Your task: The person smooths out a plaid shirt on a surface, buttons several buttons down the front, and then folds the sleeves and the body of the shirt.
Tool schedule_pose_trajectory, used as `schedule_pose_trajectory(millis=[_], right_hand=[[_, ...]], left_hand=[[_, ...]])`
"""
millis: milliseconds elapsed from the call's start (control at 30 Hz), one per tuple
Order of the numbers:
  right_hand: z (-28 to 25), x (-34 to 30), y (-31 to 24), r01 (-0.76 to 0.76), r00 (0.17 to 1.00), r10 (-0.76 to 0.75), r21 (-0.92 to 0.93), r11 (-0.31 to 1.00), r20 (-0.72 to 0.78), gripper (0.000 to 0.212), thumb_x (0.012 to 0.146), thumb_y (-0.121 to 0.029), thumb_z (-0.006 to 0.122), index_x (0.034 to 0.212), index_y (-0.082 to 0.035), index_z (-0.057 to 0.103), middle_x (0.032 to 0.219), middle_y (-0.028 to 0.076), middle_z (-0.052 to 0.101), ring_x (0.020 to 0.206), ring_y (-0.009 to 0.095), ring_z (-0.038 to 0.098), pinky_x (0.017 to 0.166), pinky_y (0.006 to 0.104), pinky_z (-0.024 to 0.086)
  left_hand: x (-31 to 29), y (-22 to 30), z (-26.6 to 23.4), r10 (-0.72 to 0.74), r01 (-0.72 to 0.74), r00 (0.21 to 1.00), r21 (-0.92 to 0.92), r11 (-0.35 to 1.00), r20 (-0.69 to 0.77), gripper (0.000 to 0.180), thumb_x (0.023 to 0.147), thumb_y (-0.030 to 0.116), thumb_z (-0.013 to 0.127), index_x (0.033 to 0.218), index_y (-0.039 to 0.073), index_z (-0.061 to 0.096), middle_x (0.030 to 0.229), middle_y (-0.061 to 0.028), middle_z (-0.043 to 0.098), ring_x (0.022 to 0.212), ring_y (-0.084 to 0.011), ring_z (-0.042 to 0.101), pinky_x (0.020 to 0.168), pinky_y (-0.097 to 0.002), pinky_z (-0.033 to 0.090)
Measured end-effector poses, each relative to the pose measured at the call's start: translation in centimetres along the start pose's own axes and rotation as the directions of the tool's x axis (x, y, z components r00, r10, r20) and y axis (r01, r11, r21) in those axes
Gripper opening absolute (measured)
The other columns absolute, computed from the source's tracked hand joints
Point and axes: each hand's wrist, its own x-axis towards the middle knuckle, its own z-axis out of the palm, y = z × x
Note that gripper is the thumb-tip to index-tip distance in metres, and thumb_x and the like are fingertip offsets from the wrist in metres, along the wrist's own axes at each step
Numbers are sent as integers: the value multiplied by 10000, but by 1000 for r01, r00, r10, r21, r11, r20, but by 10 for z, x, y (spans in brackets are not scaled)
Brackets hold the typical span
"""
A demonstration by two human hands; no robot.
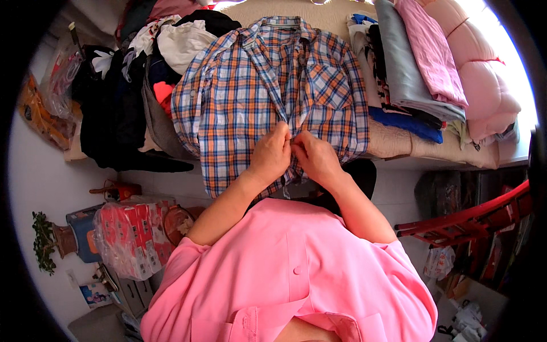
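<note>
Head view: the left hand (pixel 270 153) and right hand (pixel 317 159), nearly together, pinch the plaid shirt (pixel 231 108) at its front opening, apparently buttoning; next likely calls for aligning its edges.

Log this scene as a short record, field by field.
Garment: plaid shirt, front partly open, collar at the far end
Left hand: pinching the shirt's front opening
Right hand: pinching there too, close beside the left
Surface: beige cover
Left side: jumbled clothes heap
Right side: folded stack, pink cloth on top
</note>
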Motion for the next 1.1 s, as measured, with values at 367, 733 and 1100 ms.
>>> schedule_pose_trajectory(millis=[367, 733, 1100], right_hand=[[-2, 14, 18, -501, 863, 303, 616, 608, 403, 127, 906, -165, 559, 838, -59, 541, 648, 12, 554, 454, 55, 416, 399, 198, 283], [-20, 37, -7, -67, 996, 89, 466, 882, -25, 258, 860, -225, 620, 784, 17, 570, 650, 74, 586, 512, 143, 544, 455, 256, 424], [-24, 63, 14, -82, 993, 108, -369, 926, 50, 667, 669, -274, 728, 1183, 76, 486, 991, 219, 613, 884, 340, 612, 728, 385, 497]], left_hand=[[1, -6, -1, -117, 139, 989, -316, 938, 88, 253, 846, 8, 543, 1057, 25, 404, 795, -132, 597, 724, -247, 616, 630, -333, 472], [6, -24, -2, 77, -82, 994, -70, 994, -80, 192, 877, 78, 532, 1036, 5, 611, 985, -142, 595, 859, -297, 602, 710, -353, 488], [51, -29, -10, -147, 120, 979, 184, 976, 141, 337, 872, 174, 547, 1187, 55, 554, 705, -123, 647, 674, -278, 624, 639, -383, 492]])
